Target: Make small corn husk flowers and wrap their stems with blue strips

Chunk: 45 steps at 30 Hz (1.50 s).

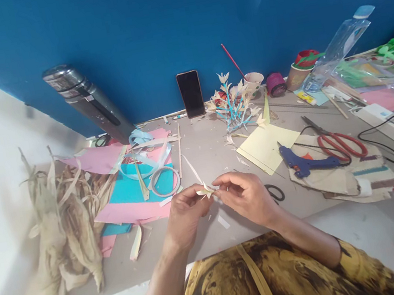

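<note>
Between my two hands, over the front of the table, is a small cream flower with pointed petals, made of what looks like dried husk. My left hand pinches it from the left. From the other side, the fingertips of my right hand close on its right edge. A thin pale strip stretches up and away from the flower. Farther back stands a bunch of similar cream flowers on blue stems. A roll of tape lies just beyond my left hand.
Dried husks hang over the table's left edge, beside coloured paper sheets. A steel flask and a phone stand at the back. On the right lie a blue glue gun, red-handled scissors and a power strip with cables.
</note>
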### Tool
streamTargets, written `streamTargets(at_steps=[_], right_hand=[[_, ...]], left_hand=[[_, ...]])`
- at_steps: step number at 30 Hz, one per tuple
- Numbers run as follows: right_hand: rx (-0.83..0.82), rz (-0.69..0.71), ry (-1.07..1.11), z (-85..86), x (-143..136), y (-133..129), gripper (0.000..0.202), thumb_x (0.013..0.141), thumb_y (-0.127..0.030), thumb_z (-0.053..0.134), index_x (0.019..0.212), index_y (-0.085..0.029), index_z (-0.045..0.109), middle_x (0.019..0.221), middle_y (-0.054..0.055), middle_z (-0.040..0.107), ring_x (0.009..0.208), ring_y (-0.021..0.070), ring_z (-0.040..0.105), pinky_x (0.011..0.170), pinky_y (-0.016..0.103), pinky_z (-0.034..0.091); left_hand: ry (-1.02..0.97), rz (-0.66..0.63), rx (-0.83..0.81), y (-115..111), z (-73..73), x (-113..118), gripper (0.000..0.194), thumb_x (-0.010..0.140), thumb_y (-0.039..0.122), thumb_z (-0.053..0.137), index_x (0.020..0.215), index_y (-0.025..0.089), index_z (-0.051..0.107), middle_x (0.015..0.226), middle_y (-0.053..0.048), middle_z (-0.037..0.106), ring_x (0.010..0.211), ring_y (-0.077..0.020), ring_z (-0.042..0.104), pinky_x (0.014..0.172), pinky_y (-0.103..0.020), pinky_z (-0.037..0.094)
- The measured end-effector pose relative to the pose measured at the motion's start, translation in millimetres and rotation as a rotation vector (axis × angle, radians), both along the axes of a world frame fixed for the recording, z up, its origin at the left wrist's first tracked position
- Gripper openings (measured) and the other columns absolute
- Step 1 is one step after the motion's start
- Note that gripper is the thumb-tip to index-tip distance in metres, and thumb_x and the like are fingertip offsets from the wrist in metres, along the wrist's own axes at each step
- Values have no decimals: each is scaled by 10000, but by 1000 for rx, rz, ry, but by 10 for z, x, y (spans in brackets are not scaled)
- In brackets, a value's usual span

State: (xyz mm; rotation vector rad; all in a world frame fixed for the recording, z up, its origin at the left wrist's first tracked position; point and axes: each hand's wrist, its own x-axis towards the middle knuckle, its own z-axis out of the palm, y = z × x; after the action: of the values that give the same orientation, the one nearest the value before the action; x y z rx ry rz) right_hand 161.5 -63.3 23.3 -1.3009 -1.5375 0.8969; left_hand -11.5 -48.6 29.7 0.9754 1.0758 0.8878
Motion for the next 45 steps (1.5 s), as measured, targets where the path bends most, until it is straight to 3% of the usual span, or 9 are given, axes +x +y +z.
streamTargets(at_steps=[6, 11, 19, 24, 34, 38, 42, 45], right_hand=[[134, -24, -24, -4, -28, -1, 79, 845, -190, 642, 805, -204, 708, 693, 9, 691, 573, 121, 559, 562, 232, 441], [378, -120, -153, -53, -68, -4, 139, 849, -120, 603, 752, -199, 664, 648, -9, 654, 498, 94, 484, 514, 227, 395], [696, -319, -460, -98, -140, 41, 221, 845, -25, 576, 762, -223, 627, 603, -11, 651, 576, 124, 603, 595, 253, 427], [703, -335, -475, -105, -146, 65, 212, 853, -34, 578, 761, -222, 612, 611, -14, 652, 566, 118, 591, 591, 256, 414], [692, -353, -485, -132, -147, 65, 202, 846, -29, 596, 765, -214, 603, 614, -11, 649, 559, 126, 570, 571, 264, 398], [735, -342, -544, -129, -139, 61, 196, 859, -27, 598, 796, -212, 612, 630, -5, 660, 591, 133, 589, 601, 266, 405], [746, -333, -566, -105, -134, 48, 193, 877, -34, 598, 797, -209, 613, 646, 0, 661, 600, 134, 588, 610, 272, 395], [739, -318, -573, -99, -136, 37, 162, 907, -68, 596, 825, -204, 630, 655, 6, 660, 616, 135, 596, 619, 276, 392]], left_hand=[[-22, 15, -14, 2, -11, 8, 51, 706, 188, 773, 732, 170, 733, 595, 33, 484, 563, -76, 380, 548, -230, 303], [-67, 23, -37, -19, -7, 54, 117, 706, 243, 804, 716, 155, 727, 605, 26, 523, 541, -69, 394, 529, -225, 312], [-238, 108, -195, -66, -5, 171, 229, 685, 300, 846, 701, 142, 682, 586, 23, 535, 537, -74, 437, 536, -211, 360], [-288, 105, -240, -49, -4, 181, 240, 679, 302, 857, 747, 136, 697, 641, 9, 559, 565, -75, 465, 542, -204, 389], [-172, 226, -121, -80, -56, 215, 248, 649, 328, 868, 765, 139, 756, 595, 11, 552, 544, -76, 438, 530, -213, 353], [-242, 282, -125, -106, -62, 251, 220, 650, 299, 872, 756, 144, 757, 651, 8, 561, 584, -80, 449, 557, -214, 380], [-398, 250, -141, -144, -55, 280, 214, 732, 340, 820, 713, 149, 724, 658, 1, 553, 637, -100, 482, 611, -227, 433], [-446, 266, -183, -176, -58, 303, 180, 694, 275, 847, 755, 153, 730, 692, 7, 569, 642, -91, 492, 617, -219, 447]])
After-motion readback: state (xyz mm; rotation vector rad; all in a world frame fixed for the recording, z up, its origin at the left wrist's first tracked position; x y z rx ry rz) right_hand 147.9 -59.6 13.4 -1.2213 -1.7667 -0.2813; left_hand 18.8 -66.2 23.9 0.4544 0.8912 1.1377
